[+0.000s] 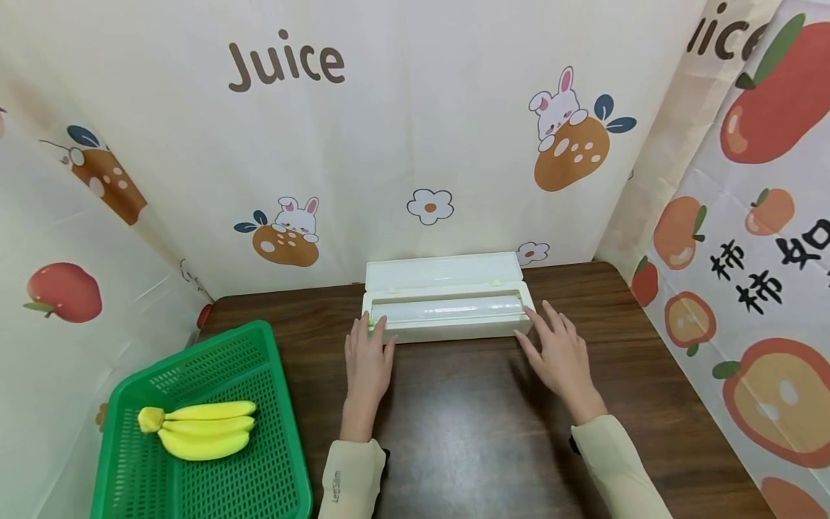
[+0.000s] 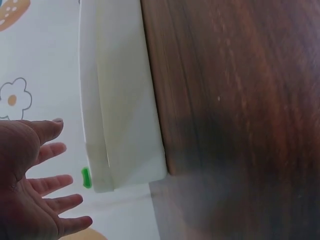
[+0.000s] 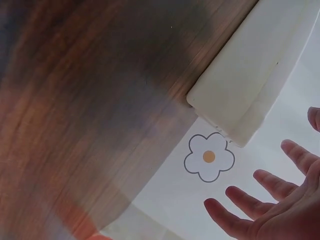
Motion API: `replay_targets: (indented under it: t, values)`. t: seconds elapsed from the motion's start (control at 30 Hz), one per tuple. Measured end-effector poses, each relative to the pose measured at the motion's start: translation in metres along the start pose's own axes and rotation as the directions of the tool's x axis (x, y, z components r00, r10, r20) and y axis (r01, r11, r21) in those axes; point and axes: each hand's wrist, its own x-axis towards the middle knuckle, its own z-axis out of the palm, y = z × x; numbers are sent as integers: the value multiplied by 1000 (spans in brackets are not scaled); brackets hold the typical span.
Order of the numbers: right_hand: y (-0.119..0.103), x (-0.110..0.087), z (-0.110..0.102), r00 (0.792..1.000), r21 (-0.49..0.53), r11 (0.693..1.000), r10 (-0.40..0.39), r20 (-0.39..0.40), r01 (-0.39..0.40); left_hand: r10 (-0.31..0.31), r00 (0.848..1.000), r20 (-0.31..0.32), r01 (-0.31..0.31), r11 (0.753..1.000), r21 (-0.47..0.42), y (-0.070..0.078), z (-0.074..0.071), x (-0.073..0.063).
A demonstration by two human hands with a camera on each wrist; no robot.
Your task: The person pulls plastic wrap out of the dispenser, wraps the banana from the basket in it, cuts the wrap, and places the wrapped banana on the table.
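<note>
A long white cling film dispenser [image 1: 454, 331] lies at the back of the table with its lid [image 1: 444, 272] raised against the wall. Inside it sits a roll of clear cling film [image 1: 447, 308]. My left hand [image 1: 368, 360] is at the box's left end, fingers spread, its fingertips overlapping the front edge in the head view. A small green piece [image 2: 86, 177] shows at that end in the left wrist view. My right hand [image 1: 560, 357] is at the right end, fingers apart and fingertips near the corner. Neither hand grips anything.
A green plastic basket [image 1: 295, 432] stands at the left of the table, with a bunch of yellow bananas [image 1: 206, 430] in it. Printed cloth walls [image 1: 415, 130] close off the back and both sides of the dark wooden table [image 1: 454, 432].
</note>
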Motion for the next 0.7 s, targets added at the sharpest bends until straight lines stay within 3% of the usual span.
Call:
replay_targets:
  t: [0.7]
  values:
    - [5,42,5,994,-10,1000,-21,111,23,-44,994,100,40,998,41,-15,5,33]
